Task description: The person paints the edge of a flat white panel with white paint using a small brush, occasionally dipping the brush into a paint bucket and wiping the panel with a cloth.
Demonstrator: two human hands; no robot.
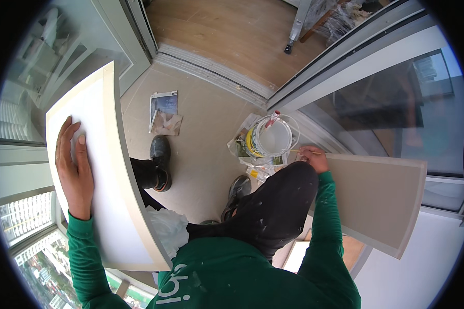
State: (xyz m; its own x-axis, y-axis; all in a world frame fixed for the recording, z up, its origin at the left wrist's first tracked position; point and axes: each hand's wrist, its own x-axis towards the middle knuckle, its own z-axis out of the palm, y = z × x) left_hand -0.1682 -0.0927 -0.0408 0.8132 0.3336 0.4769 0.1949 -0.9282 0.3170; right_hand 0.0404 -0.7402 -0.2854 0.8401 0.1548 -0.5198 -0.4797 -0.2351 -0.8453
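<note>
My left hand (pixel 75 167) lies flat against the white face of a large panel (pixel 113 206) with a cream border, which leans upright at my left. Its fingers are stretched out and slightly apart. Beyond my right knee, my right hand (pixel 314 157) is closed around a thin, light-coloured stick (pixel 295 151); its tip lies by the rim of a paint bucket (pixel 253 142), and what it ends in is too small to tell. Whitish paint (pixel 276 138) fills the bucket. A red-handled tool (pixel 273 118) rests across its rim. Next to my right forearm stands a greyish-beige panel (pixel 376 193).
Newspaper (pixel 263 164) lies under the bucket, and more printed sheets (pixel 165 110) are on the tiled floor (pixel 201 118). A door track (pixel 211 72) borders the wooden floor (pixel 216 36). Glass doors (pixel 376 98) stand on both sides. White crumpled plastic (pixel 167 229) sits by my left thigh.
</note>
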